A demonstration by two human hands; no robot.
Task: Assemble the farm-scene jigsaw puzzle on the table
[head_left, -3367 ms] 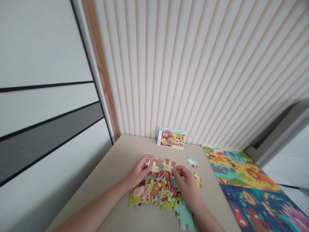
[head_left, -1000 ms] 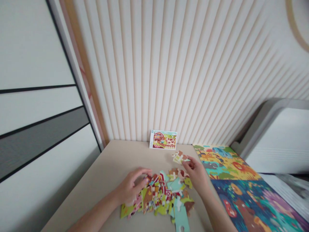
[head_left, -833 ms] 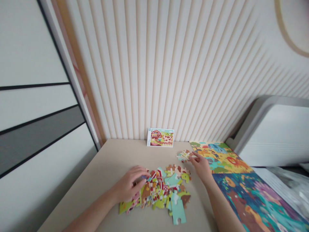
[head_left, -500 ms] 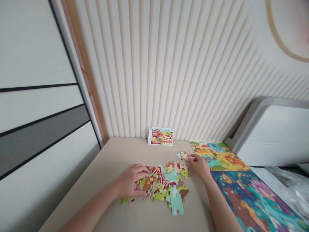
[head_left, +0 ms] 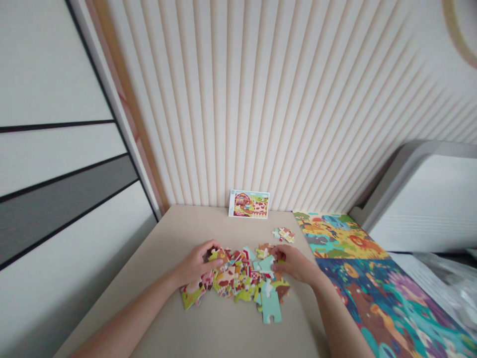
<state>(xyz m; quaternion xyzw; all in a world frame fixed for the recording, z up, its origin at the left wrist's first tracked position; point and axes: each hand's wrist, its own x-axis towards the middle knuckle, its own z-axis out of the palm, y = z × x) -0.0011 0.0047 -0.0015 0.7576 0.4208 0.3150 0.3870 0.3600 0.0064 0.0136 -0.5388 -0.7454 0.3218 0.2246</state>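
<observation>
A heap of loose jigsaw pieces (head_left: 244, 283) lies on the table in front of me. At its left side my left hand (head_left: 197, 263) pinches a brown and green puzzle piece (head_left: 218, 255) between thumb and fingers. On the opposite side, my right hand (head_left: 294, 262) has its thumb and fingertips closed on the edge of a light blue puzzle piece (head_left: 265, 264). A larger light blue piece (head_left: 272, 304) sticks out at the near edge of the heap. Behind my right hand is a small separate cluster of pieces (head_left: 284, 234).
A farm picture card (head_left: 249, 204) leans upright against the ribbed wall (head_left: 238, 99). To the right lie a yellow animal picture (head_left: 341, 236) and a dark blue one (head_left: 391, 308), with clear plastic wrapping (head_left: 447, 283) beyond. A white cabinet (head_left: 67, 214) borders the left.
My right hand has left the small back cluster and come down to the heap, onto a light blue piece. My left hand has gripped a brown and green piece. The view has shifted slightly.
</observation>
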